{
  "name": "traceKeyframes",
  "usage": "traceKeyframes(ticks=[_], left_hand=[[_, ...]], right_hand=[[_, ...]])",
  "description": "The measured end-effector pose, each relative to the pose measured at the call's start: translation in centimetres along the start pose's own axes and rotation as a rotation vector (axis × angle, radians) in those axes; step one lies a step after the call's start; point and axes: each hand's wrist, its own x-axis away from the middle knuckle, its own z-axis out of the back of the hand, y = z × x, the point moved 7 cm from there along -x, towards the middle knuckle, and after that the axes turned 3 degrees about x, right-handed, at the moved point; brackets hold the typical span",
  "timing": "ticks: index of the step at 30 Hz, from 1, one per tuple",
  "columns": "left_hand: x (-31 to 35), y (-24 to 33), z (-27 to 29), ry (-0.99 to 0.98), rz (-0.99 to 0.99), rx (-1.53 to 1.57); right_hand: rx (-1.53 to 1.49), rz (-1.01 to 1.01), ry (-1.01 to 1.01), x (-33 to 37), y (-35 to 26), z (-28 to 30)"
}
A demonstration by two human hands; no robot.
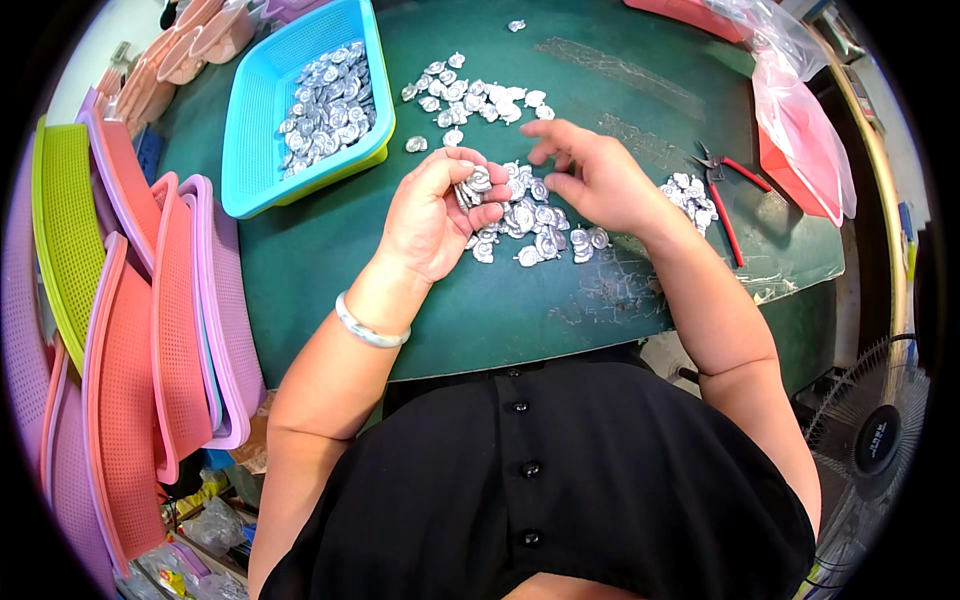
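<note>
My left hand (425, 220), palm turned up, is closed around several small silver metal pieces (474, 184) with spiral, rose-like relief. My right hand (605, 180) is a little to the right, its fingers bent and thumb apart, with no piece visible in it. Beneath and between both hands lies a loose pile of the same silver pieces (545, 230). Farther off, another group of silver pieces (490, 100) is scattered over the green tabletop (330, 270). A blue basket (245, 150) at the far left holds a heap of silver pieces (335, 105).
Red-handled nippers (730, 205) lie at the right, beside a small pile of pieces (688, 197). A red bin (795, 150) with clear plastic film stands behind them. Stacked purple, green and coral baskets (125, 400) line the left side. A fan (880, 440) is at lower right.
</note>
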Motion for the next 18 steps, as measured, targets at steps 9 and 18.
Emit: traceKeyframes(ticks=[9, 18], left_hand=[[0.1, -0.2, -0.1, -0.015, 0.009, -0.142], [0.3, -0.4, -0.7, -0.029, 0.021, -0.214]], right_hand=[[0.086, 0.020, -0.050, 0.0, -0.7, -0.3], [-0.281, -0.165, -0.113, 0.0, 1.0, -0.5]])
